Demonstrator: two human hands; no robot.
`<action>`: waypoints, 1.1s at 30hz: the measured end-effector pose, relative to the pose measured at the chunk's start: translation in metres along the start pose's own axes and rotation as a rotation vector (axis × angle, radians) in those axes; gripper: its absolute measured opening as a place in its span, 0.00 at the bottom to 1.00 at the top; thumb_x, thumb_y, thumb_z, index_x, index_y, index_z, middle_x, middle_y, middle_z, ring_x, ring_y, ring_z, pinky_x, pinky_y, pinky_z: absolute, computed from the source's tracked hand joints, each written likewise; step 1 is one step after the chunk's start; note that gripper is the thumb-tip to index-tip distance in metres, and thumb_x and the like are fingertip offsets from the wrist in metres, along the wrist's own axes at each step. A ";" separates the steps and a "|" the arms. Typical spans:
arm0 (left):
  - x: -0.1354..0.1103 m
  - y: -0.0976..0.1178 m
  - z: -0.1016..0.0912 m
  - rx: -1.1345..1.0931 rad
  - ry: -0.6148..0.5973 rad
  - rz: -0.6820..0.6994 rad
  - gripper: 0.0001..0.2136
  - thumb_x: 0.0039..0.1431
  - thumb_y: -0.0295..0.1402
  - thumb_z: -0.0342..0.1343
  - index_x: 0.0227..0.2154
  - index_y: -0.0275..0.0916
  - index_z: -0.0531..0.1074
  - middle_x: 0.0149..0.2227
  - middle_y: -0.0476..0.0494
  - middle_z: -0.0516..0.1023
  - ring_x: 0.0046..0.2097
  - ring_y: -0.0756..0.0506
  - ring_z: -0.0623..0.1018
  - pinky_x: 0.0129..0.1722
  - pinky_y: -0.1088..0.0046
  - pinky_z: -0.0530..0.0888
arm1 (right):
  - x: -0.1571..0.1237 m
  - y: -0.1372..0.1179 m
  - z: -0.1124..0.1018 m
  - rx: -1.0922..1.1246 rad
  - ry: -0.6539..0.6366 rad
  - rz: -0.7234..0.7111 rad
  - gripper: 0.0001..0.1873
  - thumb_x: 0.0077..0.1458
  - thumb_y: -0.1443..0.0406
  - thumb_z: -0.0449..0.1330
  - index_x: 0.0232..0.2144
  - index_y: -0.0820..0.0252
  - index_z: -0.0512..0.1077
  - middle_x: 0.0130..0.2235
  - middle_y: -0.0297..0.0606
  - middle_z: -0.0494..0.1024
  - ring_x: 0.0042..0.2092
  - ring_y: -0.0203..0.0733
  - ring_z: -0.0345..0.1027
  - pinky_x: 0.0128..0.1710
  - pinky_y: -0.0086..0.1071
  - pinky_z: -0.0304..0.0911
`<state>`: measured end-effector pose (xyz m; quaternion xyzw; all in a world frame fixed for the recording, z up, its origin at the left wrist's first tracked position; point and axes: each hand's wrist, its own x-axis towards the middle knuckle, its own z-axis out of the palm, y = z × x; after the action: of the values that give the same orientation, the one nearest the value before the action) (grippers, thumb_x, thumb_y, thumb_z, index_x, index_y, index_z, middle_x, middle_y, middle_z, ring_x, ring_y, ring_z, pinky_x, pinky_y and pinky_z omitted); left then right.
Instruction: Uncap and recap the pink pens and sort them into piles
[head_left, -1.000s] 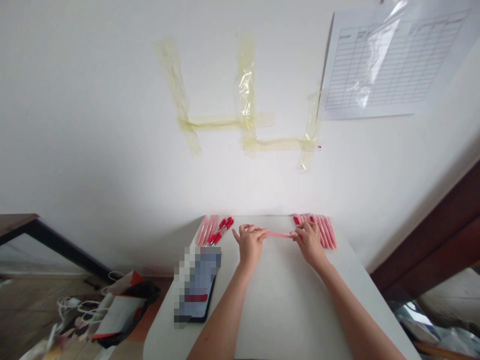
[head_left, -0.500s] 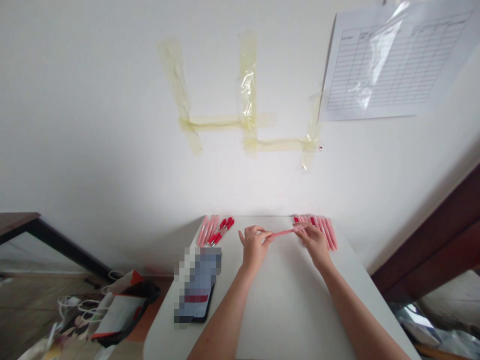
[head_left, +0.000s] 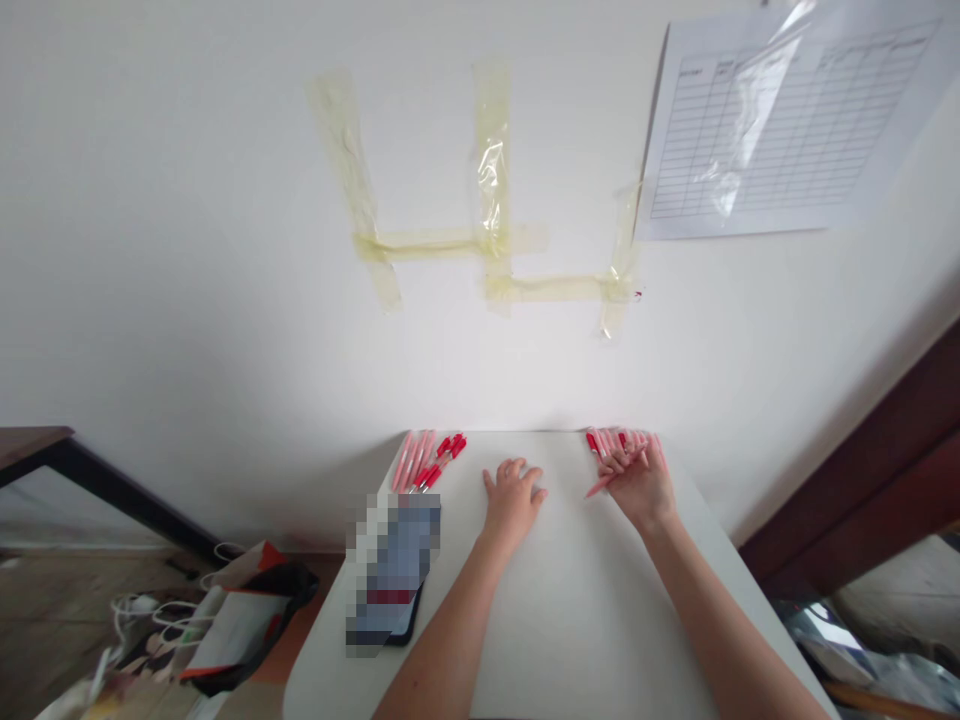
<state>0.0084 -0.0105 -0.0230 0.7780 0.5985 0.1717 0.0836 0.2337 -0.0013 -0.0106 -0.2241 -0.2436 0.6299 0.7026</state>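
A pink pen [head_left: 600, 486] slants through the fingers of my right hand [head_left: 645, 490], which is closed on it near the far right of the white table [head_left: 570, 600]. Behind that hand lies a row of pink and red pens [head_left: 604, 438], partly hidden by it. My left hand [head_left: 514, 503] rests over the middle of the table with its fingers apart and nothing in them. To its left, several pink pens [head_left: 413, 460] lie side by side, and red pens [head_left: 439, 463] lie loosely next to them.
A phone [head_left: 397, 575], its screen blurred out, lies at the table's left side. The table's back edge meets a white wall [head_left: 225, 250] with yellowed tape [head_left: 491, 190] and a printed sheet [head_left: 772, 130]. Bags [head_left: 232, 630] stand on the floor at left.
My left hand has let go of the pink pen and its fingers have spread. My right hand now holds the pen alone, turned to a slant, and has moved slightly right.
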 end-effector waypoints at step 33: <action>-0.001 0.002 0.000 0.054 -0.003 0.010 0.17 0.63 0.40 0.51 0.54 0.52 0.68 0.61 0.42 0.64 0.65 0.35 0.58 0.63 0.36 0.51 | -0.003 -0.004 0.000 -0.087 -0.050 -0.043 0.18 0.53 0.49 0.54 0.22 0.53 0.57 0.22 0.28 0.52 0.25 0.36 0.48 0.26 0.35 0.57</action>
<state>0.0105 -0.0119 -0.0225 0.7832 0.5991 0.1544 0.0627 0.2363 -0.0043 -0.0087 -0.2334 -0.2933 0.6089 0.6991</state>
